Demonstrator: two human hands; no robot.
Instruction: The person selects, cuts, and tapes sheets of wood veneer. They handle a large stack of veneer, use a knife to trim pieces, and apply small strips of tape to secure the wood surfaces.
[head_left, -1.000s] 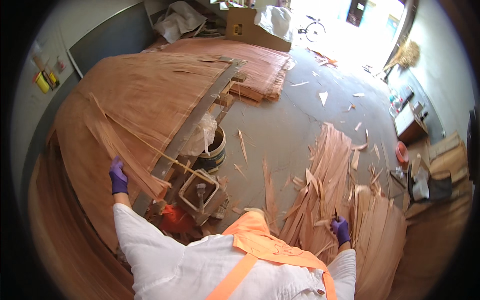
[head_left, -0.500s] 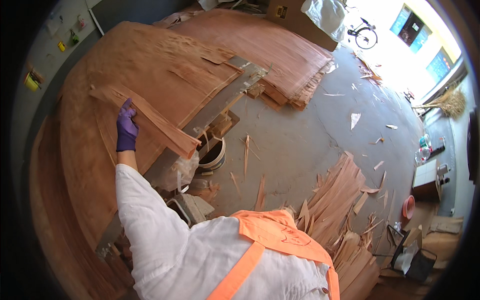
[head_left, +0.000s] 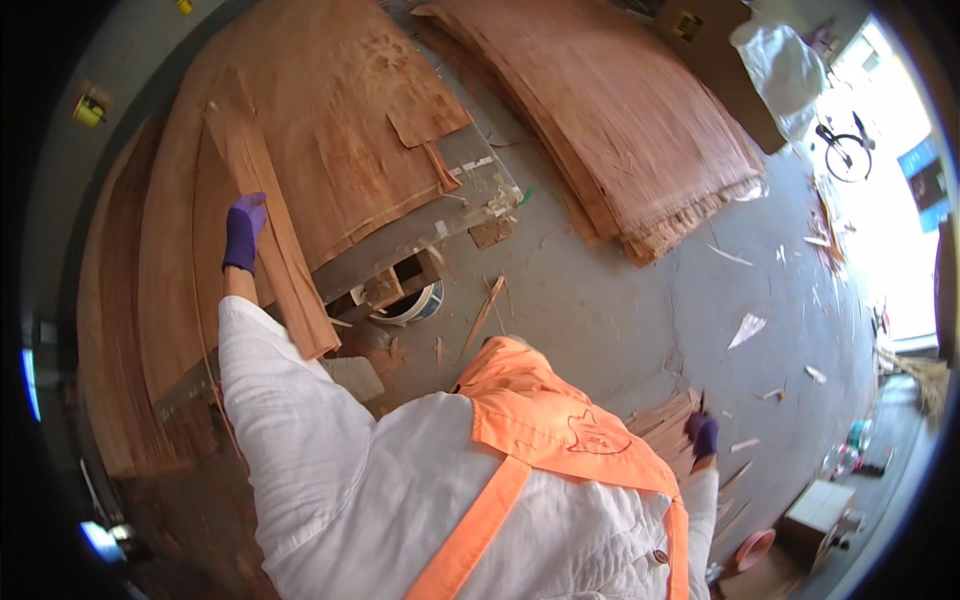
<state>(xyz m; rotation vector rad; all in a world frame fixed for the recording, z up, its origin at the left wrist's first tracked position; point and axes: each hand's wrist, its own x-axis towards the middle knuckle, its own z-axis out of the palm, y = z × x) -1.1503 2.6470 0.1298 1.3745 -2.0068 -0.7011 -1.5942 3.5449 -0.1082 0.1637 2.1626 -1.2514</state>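
My left hand (head_left: 244,232), in a purple glove, is closed on the edge of a long bundle of reddish wood veneer strips (head_left: 275,225). The bundle lies slantwise over the veneer sheets (head_left: 330,130) on the table, its near end sticking out past the edge close to my sleeve. Low on the right is my right hand (head_left: 704,436), gloved in purple too and held out from my side above the floor. Its fingers look closed, and a thin dark thing points up from them, too small to name. Beside it lie loose veneer scraps (head_left: 664,425).
A thick stack of veneer sheets (head_left: 620,120) lies beyond the table's metal edge (head_left: 465,185). Under that edge are a bucket (head_left: 425,303) and wood blocks. Scraps litter the grey floor (head_left: 600,310). A pink basin (head_left: 754,550) and a white-topped box (head_left: 822,503) stand at right.
My view has swung, and the scene has shifted in it. The veneer bundle now lies more steeply, its near end closer to me. My right hand has come into view at the right.
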